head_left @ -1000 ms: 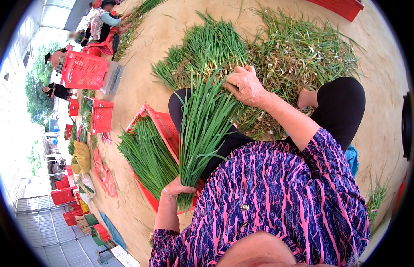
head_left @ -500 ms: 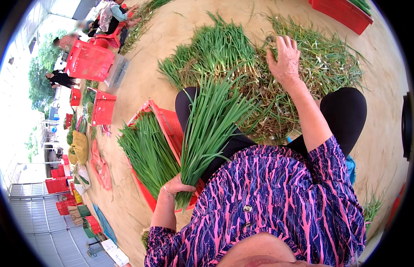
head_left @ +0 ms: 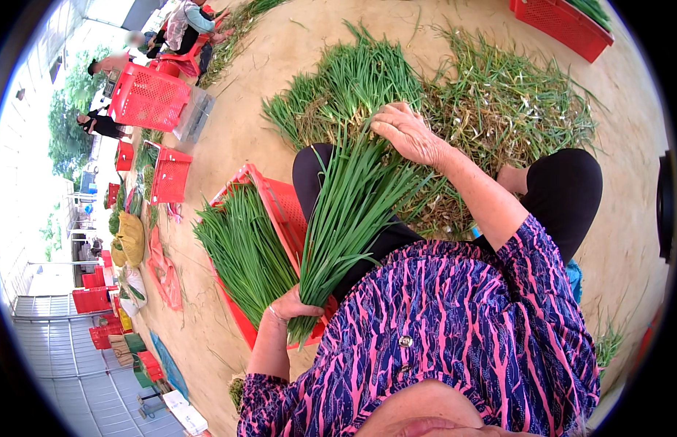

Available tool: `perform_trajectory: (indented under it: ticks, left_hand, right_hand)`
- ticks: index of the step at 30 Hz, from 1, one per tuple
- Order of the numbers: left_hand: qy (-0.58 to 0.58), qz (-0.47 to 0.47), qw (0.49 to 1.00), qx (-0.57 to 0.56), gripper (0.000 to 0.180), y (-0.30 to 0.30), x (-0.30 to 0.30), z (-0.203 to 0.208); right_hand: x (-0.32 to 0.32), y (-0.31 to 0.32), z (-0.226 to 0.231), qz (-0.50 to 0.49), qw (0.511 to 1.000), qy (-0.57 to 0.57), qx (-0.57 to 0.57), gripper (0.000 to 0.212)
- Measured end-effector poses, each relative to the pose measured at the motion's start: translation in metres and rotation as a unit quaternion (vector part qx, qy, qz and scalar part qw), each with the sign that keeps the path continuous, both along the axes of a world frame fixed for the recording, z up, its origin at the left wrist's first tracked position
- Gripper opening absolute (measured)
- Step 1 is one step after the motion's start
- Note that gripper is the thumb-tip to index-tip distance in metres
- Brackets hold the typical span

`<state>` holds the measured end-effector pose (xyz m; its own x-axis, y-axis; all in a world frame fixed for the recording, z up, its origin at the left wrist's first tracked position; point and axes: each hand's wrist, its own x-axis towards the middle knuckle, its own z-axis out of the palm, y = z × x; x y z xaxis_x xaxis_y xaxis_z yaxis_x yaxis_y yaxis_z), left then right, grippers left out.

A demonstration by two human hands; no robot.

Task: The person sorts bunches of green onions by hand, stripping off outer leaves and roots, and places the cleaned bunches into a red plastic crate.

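Observation:
My left hand [head_left: 293, 306] is wrapped round the lower end of a bunch of garlic chives [head_left: 346, 211], whose long green leaves fan out up and to the right over my left knee. At the upper tips of that bunch is my right hand [head_left: 410, 135], fingers curled and pressed together; what they grip is hidden. Just beyond it on the floor lies a heap of untrimmed chives [head_left: 367, 73] with pale, earthy roots. Left of the held bunch, a red plastic crate [head_left: 280, 207] holds neatly laid chives [head_left: 244, 251].
A spread of loose leaves and dry trimmings [head_left: 513, 109] covers the floor between and beyond my legs. Another red crate [head_left: 564, 25] stands at the far right. To the left are stacked red crates [head_left: 149, 98], a yellow sack [head_left: 131, 239] and other people seated.
My right hand has moved left and nearer, from above the trimmings to the tips of the held bunch. The left hand keeps its hold in nearly the same place.

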<state>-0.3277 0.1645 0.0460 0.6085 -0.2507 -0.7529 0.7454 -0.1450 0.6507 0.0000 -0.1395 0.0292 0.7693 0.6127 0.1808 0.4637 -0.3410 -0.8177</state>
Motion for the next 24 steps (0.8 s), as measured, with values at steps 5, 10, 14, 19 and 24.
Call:
perform_trajectory:
  ticks: [5,10,14,19,24]
  left_hand:
    - [-0.027,-0.011,0.999,0.016,0.055,-0.001,0.002,0.002]
    - [0.004,-0.010,1.000,-0.003,0.052,0.001,0.002,0.001]
    - [-0.022,-0.004,1.000,0.010,0.048,-0.004,0.005,0.005]
    - [-0.017,-0.010,1.000,-0.008,0.045,0.003,0.000,-0.006]
    - [-0.043,-0.024,0.999,0.008,0.050,0.004,-0.001,-0.008]
  right_hand:
    - [-0.009,0.003,0.015,-0.002,1.000,0.009,-0.024,0.046]
    - [-0.012,0.014,-0.002,-0.026,0.997,-0.072,0.010,0.030]
    - [-0.011,0.016,-0.005,-0.024,0.998,-0.045,0.024,0.021]
    - [-0.014,0.020,-0.013,-0.083,0.990,-0.043,0.107,0.018]
    - [0.009,0.012,-0.012,-0.232,0.836,0.298,0.398,0.017]
